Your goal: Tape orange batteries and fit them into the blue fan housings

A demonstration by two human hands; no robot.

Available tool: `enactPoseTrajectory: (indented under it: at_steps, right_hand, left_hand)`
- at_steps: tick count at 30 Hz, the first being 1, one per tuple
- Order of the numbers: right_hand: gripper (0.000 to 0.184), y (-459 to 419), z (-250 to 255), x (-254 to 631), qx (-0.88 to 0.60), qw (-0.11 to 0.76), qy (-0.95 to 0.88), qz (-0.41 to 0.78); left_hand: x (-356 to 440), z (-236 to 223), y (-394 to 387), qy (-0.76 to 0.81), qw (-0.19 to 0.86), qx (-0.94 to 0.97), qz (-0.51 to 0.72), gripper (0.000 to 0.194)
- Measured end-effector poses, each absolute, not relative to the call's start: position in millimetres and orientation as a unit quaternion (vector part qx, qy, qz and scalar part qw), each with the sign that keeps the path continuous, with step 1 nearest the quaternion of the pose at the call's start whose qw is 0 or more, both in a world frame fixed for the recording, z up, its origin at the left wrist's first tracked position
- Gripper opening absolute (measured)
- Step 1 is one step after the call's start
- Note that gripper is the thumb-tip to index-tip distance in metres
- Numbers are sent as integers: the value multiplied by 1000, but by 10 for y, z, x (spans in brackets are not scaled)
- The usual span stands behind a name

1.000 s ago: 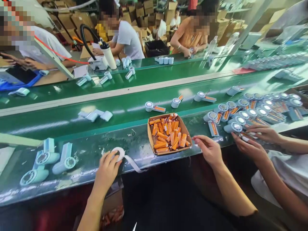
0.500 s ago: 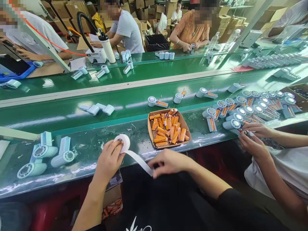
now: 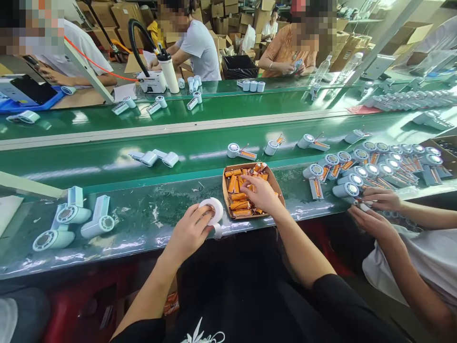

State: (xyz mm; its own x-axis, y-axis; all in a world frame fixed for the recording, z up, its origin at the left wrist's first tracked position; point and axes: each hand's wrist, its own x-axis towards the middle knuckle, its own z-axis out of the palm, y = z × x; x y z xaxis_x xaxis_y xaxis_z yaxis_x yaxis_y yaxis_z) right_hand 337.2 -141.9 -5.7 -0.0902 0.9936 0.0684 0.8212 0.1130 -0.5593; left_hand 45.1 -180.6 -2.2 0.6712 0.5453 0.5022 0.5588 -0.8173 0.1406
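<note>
My left hand (image 3: 191,231) is closed around a roll of white tape (image 3: 214,209), held at the near edge of the workbench. A short loose end of the tape hangs below the roll. Over a shallow cardboard box (image 3: 280,190) is my right hand (image 3: 260,193), its fingers apart among orange battery cells (image 3: 241,205). No cell is visibly gripped in it, and the hand covers part of the box's contents.
Pale blue fan housings (image 3: 96,224) lie on the bench at left. Many more housings (image 3: 352,178), with orange cells, crowd the right, beside a co-worker's hands (image 3: 374,209). Beyond runs a green conveyor belt (image 3: 200,143) carrying several housings. Other people sit across it.
My right hand has let go of the tape's loose end and moved up into the box of cells. My left hand has carried the tape roll to the right, towards the box.
</note>
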Motion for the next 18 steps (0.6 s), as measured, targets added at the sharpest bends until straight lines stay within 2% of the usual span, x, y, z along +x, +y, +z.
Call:
enactPoseTrajectory:
  at_steps: [5,8,10,12,15,18]
  right_hand:
    - [27,-1393,-109,3320,-621,69,-766,150]
    - [18,-1333,-123,3250,-616,34,-773,149]
    - [16,-1326,-93,3253,-619,76,-764,165]
    - [21,-1372,-32,3289,-615,184,-738,210]
    - [37,-1524,58,3335,-585,345,-668,305]
    - [46,-1699,70,3279,-558,395,-621,383]
  left_hand:
    - [516,-69,-1763,-293,6,-920,-258,30]
    - [547,-78,-1749,-289,0,-925,-248,31]
    - [546,-70,-1750,-289,2,-928,-236,32]
    - [529,-59,-1754,-290,7,-930,-223,34]
    - [500,-46,-1755,-279,19,-936,-212,35]
    - [502,-21,-1748,-269,29,-941,-201,36]
